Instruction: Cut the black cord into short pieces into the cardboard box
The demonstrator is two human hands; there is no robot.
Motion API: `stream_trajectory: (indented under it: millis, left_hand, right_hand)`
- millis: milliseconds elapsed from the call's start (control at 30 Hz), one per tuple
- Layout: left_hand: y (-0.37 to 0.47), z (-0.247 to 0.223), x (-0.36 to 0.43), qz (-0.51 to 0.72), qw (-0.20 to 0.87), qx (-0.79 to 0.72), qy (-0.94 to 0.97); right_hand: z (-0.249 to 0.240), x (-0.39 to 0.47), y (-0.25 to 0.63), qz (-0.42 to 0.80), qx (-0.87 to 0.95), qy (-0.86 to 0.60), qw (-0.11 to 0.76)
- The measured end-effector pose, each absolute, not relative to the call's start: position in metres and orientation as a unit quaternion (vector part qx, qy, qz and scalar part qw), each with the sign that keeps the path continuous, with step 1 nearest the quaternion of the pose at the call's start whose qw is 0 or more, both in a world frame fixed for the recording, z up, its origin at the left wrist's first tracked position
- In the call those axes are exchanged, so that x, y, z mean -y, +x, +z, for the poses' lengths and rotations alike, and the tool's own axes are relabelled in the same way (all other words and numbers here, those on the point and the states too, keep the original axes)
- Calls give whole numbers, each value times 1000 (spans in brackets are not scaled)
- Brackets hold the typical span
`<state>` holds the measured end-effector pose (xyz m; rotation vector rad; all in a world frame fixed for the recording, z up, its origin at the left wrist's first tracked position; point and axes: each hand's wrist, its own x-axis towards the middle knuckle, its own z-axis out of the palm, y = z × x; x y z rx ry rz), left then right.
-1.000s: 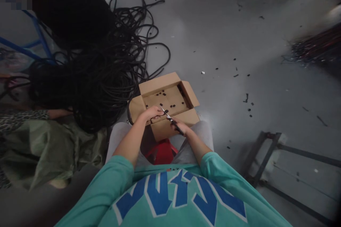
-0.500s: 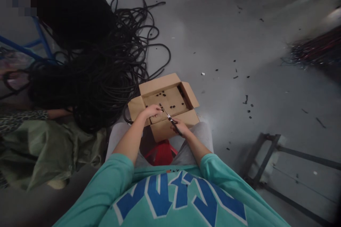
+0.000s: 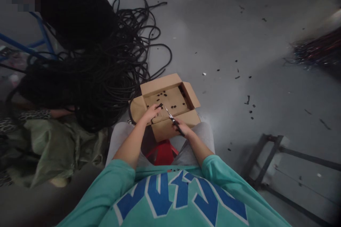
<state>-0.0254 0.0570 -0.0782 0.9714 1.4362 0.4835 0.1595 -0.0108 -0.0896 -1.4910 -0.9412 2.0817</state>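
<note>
My left hand (image 3: 152, 112) is closed over the left part of an open cardboard box (image 3: 160, 82), which sits in front of my knees. A small black piece (image 3: 160, 105) sticks out from its fingertips; its exact kind is too small to tell. My right hand (image 3: 183, 128) is wrapped round the black handles of a pair of scissors (image 3: 171, 117). The metal blades point up and left, toward my left fingertips, a short gap away. Several small black bits (image 3: 173, 106) lie scattered on the box's bottom.
A large heap of black cord (image 3: 106, 71) lies to the left, its loops reaching the box. Beside it is a person's green cloth (image 3: 55, 142). Black scraps (image 3: 248, 99) dot the floor on the right, near a metal frame (image 3: 269, 159). A red stool (image 3: 163, 153) shows beneath me.
My left hand has drawn slightly left, away from the scissors' tip, and the black piece in its fingers shows more. My right hand keeps its grip on the scissors.
</note>
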Motion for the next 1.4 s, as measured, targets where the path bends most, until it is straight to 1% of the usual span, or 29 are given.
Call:
stream_trajectory:
  millis: [167, 300, 467, 733, 933, 1167, 1300, 1400]
  left_hand:
    - [-20, -74, -50, 195, 657, -601, 411]
    - [-18, -68, -48, 183, 653, -594, 434]
    - [-18, -67, -47, 155, 655, -586, 452]
    - [-19, -68, -47, 153, 667, -579, 443]
    - [-19, -64, -46, 156, 700, -547, 431]
    - [-15, -67, -43, 158, 741, -527, 384]
    - [-15, -69, -43, 165, 742, -532, 373]
    - [-16, -71, -45, 161, 740, -536, 373]
  right_hand:
    - [-85, 12, 158, 745, 364, -520, 204]
    - [-86, 11, 159, 728, 390, -518, 222]
    - [-87, 10, 159, 717, 400, -529, 216]
    - [-90, 11, 159, 719, 412, -516, 214]
    - [-90, 10, 160, 719, 432, -503, 209]
    - [-91, 9, 161, 708, 442, -501, 226]
    - [-90, 9, 160, 695, 459, -495, 249]
    - [-90, 10, 159, 688, 462, -502, 246]
